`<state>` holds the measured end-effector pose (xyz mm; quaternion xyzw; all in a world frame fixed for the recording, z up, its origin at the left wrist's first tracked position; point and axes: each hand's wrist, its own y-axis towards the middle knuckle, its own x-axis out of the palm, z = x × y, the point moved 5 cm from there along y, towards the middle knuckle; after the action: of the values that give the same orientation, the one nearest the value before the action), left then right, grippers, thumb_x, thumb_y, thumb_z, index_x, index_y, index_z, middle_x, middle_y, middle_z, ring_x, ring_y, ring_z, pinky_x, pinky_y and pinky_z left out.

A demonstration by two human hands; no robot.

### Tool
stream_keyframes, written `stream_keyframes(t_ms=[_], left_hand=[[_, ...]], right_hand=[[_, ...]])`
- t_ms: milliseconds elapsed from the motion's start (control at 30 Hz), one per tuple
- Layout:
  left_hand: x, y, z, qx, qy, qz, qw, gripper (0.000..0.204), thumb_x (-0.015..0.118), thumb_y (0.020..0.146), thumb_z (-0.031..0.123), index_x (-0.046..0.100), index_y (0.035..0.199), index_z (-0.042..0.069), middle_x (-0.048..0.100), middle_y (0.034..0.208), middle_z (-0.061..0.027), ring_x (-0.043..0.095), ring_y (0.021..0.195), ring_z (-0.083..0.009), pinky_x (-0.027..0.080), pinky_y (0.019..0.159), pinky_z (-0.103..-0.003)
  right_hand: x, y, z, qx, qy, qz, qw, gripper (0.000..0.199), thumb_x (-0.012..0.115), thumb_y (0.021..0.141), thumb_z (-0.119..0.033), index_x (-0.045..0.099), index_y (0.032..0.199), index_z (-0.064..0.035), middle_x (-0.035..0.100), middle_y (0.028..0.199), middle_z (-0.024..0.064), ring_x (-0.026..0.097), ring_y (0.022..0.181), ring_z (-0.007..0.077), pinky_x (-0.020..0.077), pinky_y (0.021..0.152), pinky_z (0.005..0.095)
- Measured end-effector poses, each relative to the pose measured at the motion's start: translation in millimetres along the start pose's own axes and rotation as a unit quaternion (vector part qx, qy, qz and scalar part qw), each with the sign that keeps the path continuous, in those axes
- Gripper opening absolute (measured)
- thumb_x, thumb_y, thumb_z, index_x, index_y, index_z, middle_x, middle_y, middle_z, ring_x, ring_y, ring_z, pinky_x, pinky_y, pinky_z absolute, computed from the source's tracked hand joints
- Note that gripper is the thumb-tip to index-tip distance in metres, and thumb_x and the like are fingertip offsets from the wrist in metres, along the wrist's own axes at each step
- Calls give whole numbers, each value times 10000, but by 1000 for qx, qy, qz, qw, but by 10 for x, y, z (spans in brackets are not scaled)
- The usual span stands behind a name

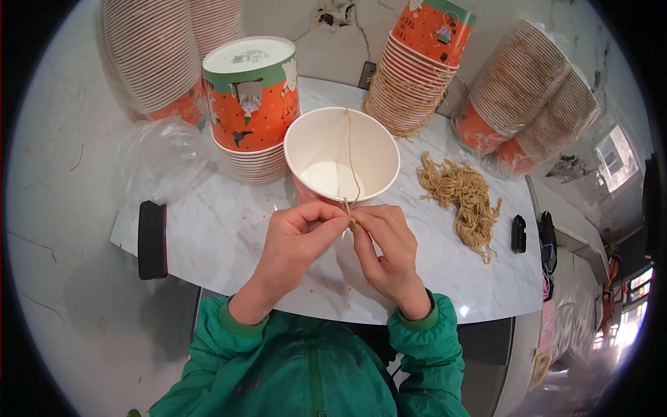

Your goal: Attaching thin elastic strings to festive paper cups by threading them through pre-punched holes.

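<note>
A white-lined paper bucket (309, 142) stands mouth up on the marble-patterned table, just beyond my hands. A thin tan cord (353, 160) runs from its far rim across the mouth to the near rim. There my left hand (292, 240) pinches the cord between thumb and forefinger. Against it, my right hand (389, 247) also pinches the cord, fingertips nearly meeting the left's. The bit of cord between the fingertips is mostly covered. To the right lies a loose heap of tan cords (462, 205).
Upside-down orange and green buckets (253, 111) are stacked at the left, beside crumpled clear plastic (163, 156). Another stack, hung with cords (410, 83), stands at the back. Plastic-wrapped stacks (517, 90) lean at right. A dark flat object (153, 240) sits at the left edge, a small black object (518, 234) right.
</note>
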<state>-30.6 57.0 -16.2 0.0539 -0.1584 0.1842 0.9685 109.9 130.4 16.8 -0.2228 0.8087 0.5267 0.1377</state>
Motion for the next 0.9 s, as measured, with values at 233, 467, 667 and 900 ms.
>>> stream_keyframes(t_ms=[233,467,667,900], left_hand=[[129,-22,85,105,85,16,991,94,682,1012,72,714,1021,-16,727,915,-12,633,810,-23,468,684,-183],[151,16,66,42,40,-8,998,106,667,1021,80,697,1039,-20,726,899,-3,640,805,-19,475,676,-181],[120,43,9,32,49,10,998,108,683,1012,85,710,1035,-17,711,901,37,602,799,4,456,680,-173],[165,73,11,40,13,-7,999,109,698,1001,81,723,1023,-23,716,920,21,610,813,-14,480,713,-185]], right_hand=[[-3,-116,108,145,97,-33,984,175,652,910,37,713,1074,32,731,970,128,699,846,256,517,791,360],[62,-148,216,368,420,9,829,182,512,1058,-20,591,1211,39,741,1023,125,691,873,146,554,809,293],[-105,-118,-6,3,-37,87,995,435,707,755,123,631,1167,8,664,1046,179,644,847,331,511,736,382],[-68,-100,-41,-24,-65,59,996,443,780,730,88,681,1153,0,680,1039,136,630,862,307,453,708,393]])
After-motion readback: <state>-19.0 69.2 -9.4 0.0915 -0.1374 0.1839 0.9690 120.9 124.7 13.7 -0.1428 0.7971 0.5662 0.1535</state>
